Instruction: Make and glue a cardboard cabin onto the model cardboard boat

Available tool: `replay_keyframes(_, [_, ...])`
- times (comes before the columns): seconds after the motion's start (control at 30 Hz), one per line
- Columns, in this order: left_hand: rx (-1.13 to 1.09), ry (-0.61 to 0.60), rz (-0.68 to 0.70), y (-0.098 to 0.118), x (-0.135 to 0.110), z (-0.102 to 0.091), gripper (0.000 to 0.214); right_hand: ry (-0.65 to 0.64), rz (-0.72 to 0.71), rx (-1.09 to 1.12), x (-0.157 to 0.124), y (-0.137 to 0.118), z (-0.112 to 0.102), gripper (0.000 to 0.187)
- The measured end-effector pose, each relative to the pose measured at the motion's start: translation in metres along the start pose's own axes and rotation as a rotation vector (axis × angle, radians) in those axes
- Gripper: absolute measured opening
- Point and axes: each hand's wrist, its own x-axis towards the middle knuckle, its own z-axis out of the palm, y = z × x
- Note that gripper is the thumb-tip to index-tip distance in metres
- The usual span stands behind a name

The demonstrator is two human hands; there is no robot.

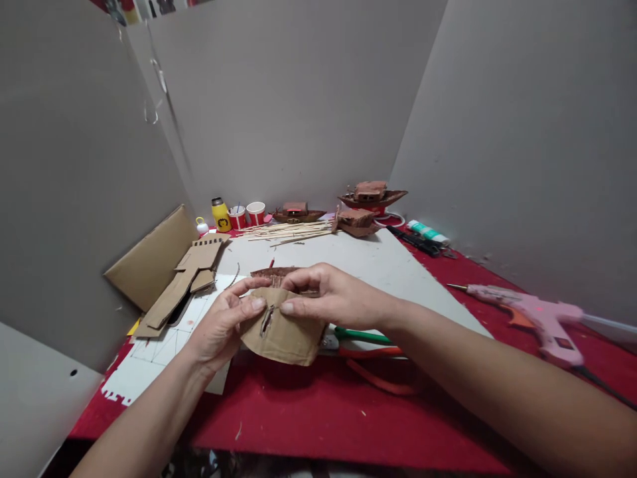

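Both hands grip a bent piece of brown cardboard [293, 335] with a ragged slit near its left side. My left hand [219, 325] pinches its upper left edge, thumb on the near face. My right hand [333, 299] holds the top edge from the right, with the thumb close to the slit. Just behind the fingers lies a brown model boat hull [263, 272], mostly hidden. Pliers with green and red handles [363, 336] rest under and beside the right forearm, their jaws partly covered by the cardboard.
A pink glue gun [537, 318] lies at the right on the red cloth [298, 418]. Cut cardboard pieces [199, 265] and a drawn sheet [149, 352] are at the left. Thin sticks [288, 230], finished model boats [373, 194], paper cups [255, 212] and a yellow bottle [219, 214] stand behind.
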Motion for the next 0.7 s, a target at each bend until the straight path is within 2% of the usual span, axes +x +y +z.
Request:
replay_keyframes(0.27, [-0.009, -0.083, -0.025, -0.003, -0.002, 0.001, 0.042, -0.047, -0.018, -0.067, 0.002, 0.003, -0.001, 0.016])
replay_keyframes(0.37, [-0.051, -0.124, -0.022, -0.003, -0.004, 0.004, 0.037, -0.056, -0.036, -0.016, 0.003, 0.005, 0.000, 0.017])
replay_keyframes(0.43, [-0.062, -0.103, -0.018, -0.003, -0.004, 0.005, 0.037, -0.049, -0.014, 0.052, 0.005, 0.007, 0.000, 0.017])
replay_keyframes(0.5, [-0.057, -0.036, -0.006, -0.002, -0.003, 0.004, 0.038, -0.010, 0.029, 0.148, 0.006, 0.010, 0.000, 0.019])
replay_keyframes(0.6, [-0.081, 0.063, 0.067, -0.001, 0.000, -0.003, 0.033, 0.128, 0.047, 0.263, 0.008, 0.015, -0.004, 0.026])
replay_keyframes(0.7, [-0.090, 0.024, 0.120, -0.004, 0.005, -0.008, 0.030, 0.307, 0.011, 0.294, 0.009, 0.019, -0.004, 0.030])
